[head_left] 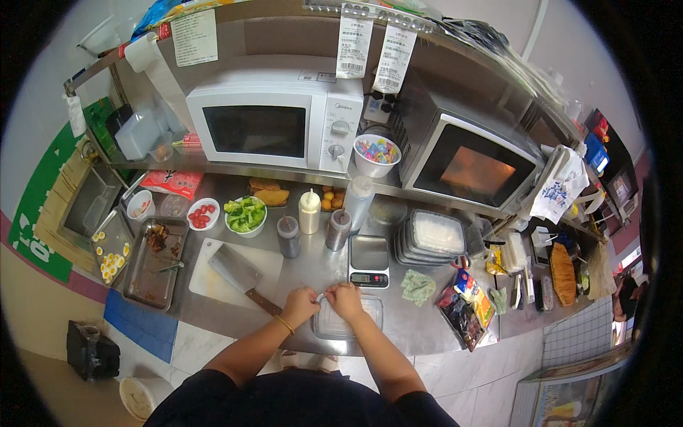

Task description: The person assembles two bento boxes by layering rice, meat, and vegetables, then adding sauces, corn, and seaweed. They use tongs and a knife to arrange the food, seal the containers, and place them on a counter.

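Note:
A clear plastic food container with a lid [368, 320] lies on the steel counter right before me. My left hand [300, 307] is at its back left corner, with fingers bunched together. Along the container's back edge, my right hand [344, 300] has its fingers bent down, close to the left one. Whether either hand pinches the rim is hidden by the fingers. Just behind the right hand stands a digital kitchen scale [369, 253] with a lit display. To the left, a cleaver [235, 267] rests on a white cutting board [213, 285], its wooden handle reaching near my left wrist.
Squeeze bottles [309, 211], a bowl of broccoli [245, 216], a bowl of tomatoes [203, 214] and a metal tray [133, 288] line the back and left. Stacked containers [432, 235], a green cloth [419, 287] and food packets [469, 309] are on the right. Two microwaves [256, 131] [475, 160] stand on the shelf.

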`<state>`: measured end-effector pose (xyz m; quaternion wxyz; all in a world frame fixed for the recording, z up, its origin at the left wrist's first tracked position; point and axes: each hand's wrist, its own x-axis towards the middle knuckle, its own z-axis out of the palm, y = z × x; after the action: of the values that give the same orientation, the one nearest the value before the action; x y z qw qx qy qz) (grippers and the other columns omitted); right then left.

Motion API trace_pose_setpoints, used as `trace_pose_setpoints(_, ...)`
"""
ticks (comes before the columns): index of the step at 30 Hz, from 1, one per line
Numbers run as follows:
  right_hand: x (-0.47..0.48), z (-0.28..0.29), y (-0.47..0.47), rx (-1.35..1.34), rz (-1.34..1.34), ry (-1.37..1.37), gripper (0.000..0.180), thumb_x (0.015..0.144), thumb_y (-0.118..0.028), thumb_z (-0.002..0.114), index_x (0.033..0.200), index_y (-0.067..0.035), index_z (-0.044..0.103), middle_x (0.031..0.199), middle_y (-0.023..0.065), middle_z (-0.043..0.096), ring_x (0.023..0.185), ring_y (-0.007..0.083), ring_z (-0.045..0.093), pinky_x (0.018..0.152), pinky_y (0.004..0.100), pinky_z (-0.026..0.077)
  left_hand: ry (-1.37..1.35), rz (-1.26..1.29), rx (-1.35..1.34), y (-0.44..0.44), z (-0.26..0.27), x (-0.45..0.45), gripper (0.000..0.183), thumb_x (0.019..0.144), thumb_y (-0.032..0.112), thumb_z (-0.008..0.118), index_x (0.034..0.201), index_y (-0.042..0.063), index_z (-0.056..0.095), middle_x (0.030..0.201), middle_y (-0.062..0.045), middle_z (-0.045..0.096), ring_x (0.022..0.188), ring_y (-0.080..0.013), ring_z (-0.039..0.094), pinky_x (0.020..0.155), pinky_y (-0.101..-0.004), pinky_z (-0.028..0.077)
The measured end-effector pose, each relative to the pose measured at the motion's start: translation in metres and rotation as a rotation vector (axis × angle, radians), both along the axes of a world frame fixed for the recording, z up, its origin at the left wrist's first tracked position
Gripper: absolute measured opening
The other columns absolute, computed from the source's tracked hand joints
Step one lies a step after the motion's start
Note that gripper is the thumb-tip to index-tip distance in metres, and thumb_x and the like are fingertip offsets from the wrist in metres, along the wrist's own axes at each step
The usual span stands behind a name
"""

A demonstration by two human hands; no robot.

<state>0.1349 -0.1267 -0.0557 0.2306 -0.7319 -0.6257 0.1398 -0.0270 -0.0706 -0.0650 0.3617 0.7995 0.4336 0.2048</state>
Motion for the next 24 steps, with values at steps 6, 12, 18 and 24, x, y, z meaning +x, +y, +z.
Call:
trace_pose_setpoints(6, 0.018, 0.011, 0.015, -0.044, 0.117, 0.517, 0.011, 0.084, -0.015, 0.066, 0.086, -0.005, 0.067, 0.089, 0.0094, 0.064, 0.083, 0.0212, 0.061, 0.073, 0.0342, 0.048, -0.500, 0.065, -0.459, 0.004, -0.005, -0.004, 0.018, 0.081, 0.016, 0.068, 0.089, 0.002, 0.062, 0.078, -0.008, 0.065, 0.063, -0.0169, 0.062, 0.058, -0.0294, 0.051)
trace_pose_setpoints(12, 0.107, 0.089, -0.043, 0.075, 0.196, 1.035, 0.011, 0.089, -0.012, 0.062, 0.096, -0.005, 0.059, 0.104, 0.0037, 0.060, 0.101, 0.0143, 0.055, 0.090, 0.0298, 0.043, -0.030, 0.057, -0.702, -0.021, -0.007, -0.037, 0.032, 0.092, 0.025, 0.058, 0.115, 0.005, 0.048, 0.088, -0.006, 0.063, 0.066, -0.0137, 0.060, 0.052, -0.0288, 0.048)
trace_pose_setpoints(18, 0.175, 0.115, -0.156, 0.474, -0.182, 0.820, 0.006, 0.086, -0.005, 0.059, 0.085, -0.004, 0.054, 0.109, 0.0099, 0.057, 0.111, 0.0254, 0.054, 0.096, 0.0354, 0.039, -0.150, 0.126, -0.719, -0.026, 0.000, -0.077, 0.026, 0.093, 0.021, 0.056, 0.116, 0.009, 0.048, 0.089, -0.004, 0.061, 0.067, -0.0126, 0.060, 0.051, -0.0271, 0.047)
trace_pose_setpoints(24, 0.131, 0.082, -0.191, 0.596, -0.349, -0.022, 0.014, 0.072, 0.001, 0.069, 0.080, -0.005, 0.059, 0.104, 0.0120, 0.052, 0.104, 0.0309, 0.050, 0.095, 0.0430, 0.039, -0.517, 0.146, -0.155, 0.105, 0.139, -0.024, 0.024, 0.095, 0.018, 0.054, 0.114, 0.004, 0.057, 0.087, -0.001, 0.061, 0.074, -0.0094, 0.056, 0.066, -0.0240, 0.046)
